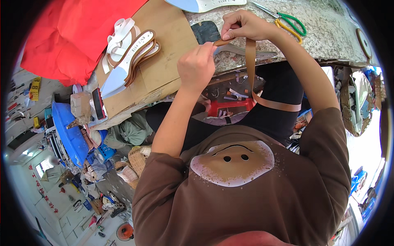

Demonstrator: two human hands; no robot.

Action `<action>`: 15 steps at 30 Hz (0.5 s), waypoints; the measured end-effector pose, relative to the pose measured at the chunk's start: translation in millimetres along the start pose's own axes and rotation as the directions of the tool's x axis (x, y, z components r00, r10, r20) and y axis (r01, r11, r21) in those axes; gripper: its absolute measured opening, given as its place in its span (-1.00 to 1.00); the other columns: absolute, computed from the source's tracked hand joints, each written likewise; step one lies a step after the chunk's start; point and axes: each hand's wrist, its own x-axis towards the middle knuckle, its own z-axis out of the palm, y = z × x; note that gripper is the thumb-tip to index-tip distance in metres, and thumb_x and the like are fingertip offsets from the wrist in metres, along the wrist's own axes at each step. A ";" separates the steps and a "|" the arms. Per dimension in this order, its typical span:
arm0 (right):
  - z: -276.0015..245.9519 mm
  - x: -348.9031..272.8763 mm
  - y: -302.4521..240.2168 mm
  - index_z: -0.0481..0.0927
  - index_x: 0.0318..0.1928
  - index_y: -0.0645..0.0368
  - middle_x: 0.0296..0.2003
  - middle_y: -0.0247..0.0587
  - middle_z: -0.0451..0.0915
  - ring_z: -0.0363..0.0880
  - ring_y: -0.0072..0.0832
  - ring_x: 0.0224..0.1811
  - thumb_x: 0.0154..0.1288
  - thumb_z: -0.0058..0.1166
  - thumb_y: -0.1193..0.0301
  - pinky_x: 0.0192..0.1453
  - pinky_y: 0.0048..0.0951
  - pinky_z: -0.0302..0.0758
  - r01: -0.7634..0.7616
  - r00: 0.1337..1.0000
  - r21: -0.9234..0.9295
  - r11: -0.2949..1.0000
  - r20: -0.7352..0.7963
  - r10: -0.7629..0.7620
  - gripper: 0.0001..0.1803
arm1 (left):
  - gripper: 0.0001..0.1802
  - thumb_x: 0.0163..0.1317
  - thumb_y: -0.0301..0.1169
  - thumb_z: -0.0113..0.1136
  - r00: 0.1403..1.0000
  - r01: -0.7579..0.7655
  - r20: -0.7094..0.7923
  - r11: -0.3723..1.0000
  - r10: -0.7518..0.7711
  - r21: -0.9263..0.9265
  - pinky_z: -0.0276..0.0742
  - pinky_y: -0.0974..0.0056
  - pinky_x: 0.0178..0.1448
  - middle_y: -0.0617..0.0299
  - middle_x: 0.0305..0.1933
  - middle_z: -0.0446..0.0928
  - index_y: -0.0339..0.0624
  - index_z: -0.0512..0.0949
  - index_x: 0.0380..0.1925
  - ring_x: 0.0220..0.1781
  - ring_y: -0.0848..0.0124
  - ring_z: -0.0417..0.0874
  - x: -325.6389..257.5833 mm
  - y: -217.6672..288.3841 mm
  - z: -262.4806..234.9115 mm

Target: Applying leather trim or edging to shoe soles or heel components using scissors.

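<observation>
My left hand [196,65] and my right hand [243,25] both pinch the top end of a long tan leather strap [250,61] above the edge of the worktable [328,37]. The strap hangs down from my fingers and curves across my dark lap [283,107]. Under my hands lie a dark grey pad [205,30] and a pale shoe insole [246,52]. A stack of white and tan shoe insoles [131,61] rests on a brown cardboard sheet [168,53] to the left of my left hand.
Green-handled scissors [287,21] lie on the table beyond my right hand. Red cloth [78,33] covers the far left. White straps [119,39] lie by the insoles. A blue tub [69,131], bags and clutter fill the floor at left.
</observation>
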 end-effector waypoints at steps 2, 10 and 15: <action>4.5 -1.4 6.8 0.70 -0.33 0.23 -0.50 -0.49 0.38 0.28 -0.71 -0.45 0.22 0.31 0.38 -0.35 -0.57 0.23 -0.007 1.000 0.079 0.997 -0.013 0.008 -0.84 | -0.90 0.16 -0.44 0.29 1.000 0.002 -0.009 1.000 -0.002 0.000 0.50 0.15 -0.42 0.08 -0.47 0.62 -0.21 0.64 -0.34 -0.49 0.12 0.63 -2.0 0.6 0.5; 3.7 -2.5 11.3 0.72 -0.34 0.24 -0.52 -0.50 0.38 0.28 -0.71 -0.45 0.19 0.34 0.37 -0.35 -0.58 0.23 -0.010 1.000 0.132 0.991 -0.020 0.013 -0.83 | -0.91 0.17 -0.46 0.28 0.999 0.024 -0.034 1.000 -0.024 -0.003 0.53 0.16 -0.39 0.05 -0.43 0.64 -0.24 0.64 -0.35 -0.46 0.11 0.66 -2.7 2.2 0.2; 6.0 -6.1 13.2 0.72 -0.34 0.23 -0.52 -0.48 0.39 0.29 -0.68 -0.46 0.20 0.33 0.37 -0.35 -0.57 0.24 -0.060 0.998 0.132 0.989 0.020 0.058 -0.83 | -0.91 0.19 -0.44 0.27 0.998 0.058 -0.013 0.998 -0.058 -0.010 0.53 0.15 -0.39 0.05 -0.43 0.65 -0.23 0.65 -0.35 -0.46 0.10 0.66 -0.4 6.4 1.2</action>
